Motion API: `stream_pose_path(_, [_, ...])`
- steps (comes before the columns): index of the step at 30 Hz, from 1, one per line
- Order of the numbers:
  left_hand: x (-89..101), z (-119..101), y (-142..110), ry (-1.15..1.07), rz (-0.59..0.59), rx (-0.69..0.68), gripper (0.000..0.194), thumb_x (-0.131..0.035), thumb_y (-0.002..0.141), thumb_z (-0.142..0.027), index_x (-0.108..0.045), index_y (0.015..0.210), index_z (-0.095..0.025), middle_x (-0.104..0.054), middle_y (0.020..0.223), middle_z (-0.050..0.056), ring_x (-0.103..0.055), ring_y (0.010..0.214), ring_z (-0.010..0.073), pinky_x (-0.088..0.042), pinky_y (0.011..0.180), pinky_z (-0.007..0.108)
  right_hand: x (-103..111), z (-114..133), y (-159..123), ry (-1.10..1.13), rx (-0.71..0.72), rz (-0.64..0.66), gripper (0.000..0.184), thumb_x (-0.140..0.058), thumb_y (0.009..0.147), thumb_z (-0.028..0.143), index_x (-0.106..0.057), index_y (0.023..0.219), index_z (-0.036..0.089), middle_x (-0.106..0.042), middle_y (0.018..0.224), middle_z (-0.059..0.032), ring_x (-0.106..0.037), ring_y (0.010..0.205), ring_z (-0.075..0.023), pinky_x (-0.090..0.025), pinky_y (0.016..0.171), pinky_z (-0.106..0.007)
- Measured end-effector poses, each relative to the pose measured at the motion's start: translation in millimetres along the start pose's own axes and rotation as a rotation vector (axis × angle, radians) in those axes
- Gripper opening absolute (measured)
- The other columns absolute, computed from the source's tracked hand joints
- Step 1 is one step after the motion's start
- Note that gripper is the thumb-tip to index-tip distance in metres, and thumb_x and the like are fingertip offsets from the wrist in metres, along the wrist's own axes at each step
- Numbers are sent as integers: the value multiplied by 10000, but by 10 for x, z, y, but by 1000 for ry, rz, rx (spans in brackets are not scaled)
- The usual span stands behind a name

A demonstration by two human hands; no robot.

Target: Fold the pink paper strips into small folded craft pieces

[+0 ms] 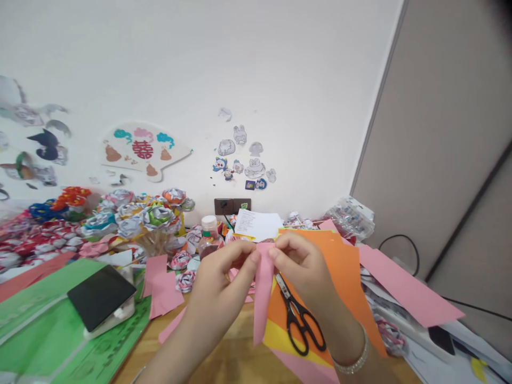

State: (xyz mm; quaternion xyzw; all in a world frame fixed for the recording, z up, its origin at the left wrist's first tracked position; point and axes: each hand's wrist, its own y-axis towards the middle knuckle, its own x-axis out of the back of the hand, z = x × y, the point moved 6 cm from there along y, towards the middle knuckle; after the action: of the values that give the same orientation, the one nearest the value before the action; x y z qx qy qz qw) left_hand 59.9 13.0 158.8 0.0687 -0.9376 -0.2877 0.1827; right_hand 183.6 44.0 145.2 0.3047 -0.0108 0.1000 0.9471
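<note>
Between both hands, near the middle of the view, hangs a pink paper strip (263,298). My left hand (224,282) pinches its top left edge between thumb and fingers. At the top right edge, my right hand (306,266) grips the same strip, also in a pinch. Black-handled scissors (296,314) lie just below my right hand, on orange and yellow paper, with the tips of the blades partly hidden. Orange paper sheets (348,272) spread behind and beside my right hand. Cut pink paper pieces (164,293) rest left of my left hand.
A green cutting mat (36,320) with a black flat device (102,296) lies at left. Many folded paper flowers (156,216) crowd the back left. A capped jar (209,234) and a written sheet (259,224) stand near the wall. A long pink sheet (412,288) lies right.
</note>
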Motion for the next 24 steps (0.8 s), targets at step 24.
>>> stream_pose_path(24, [13,-33,-2,136,58,-126,259,-416,834,-311,-468,613,-188,-438,550,-45,-420,524,108,-318,489,200,-138,79,-25,-259,155,86,261,-364,862,275,-384,623,173,-403,583,34,-388,552,-91,-296,521,-210])
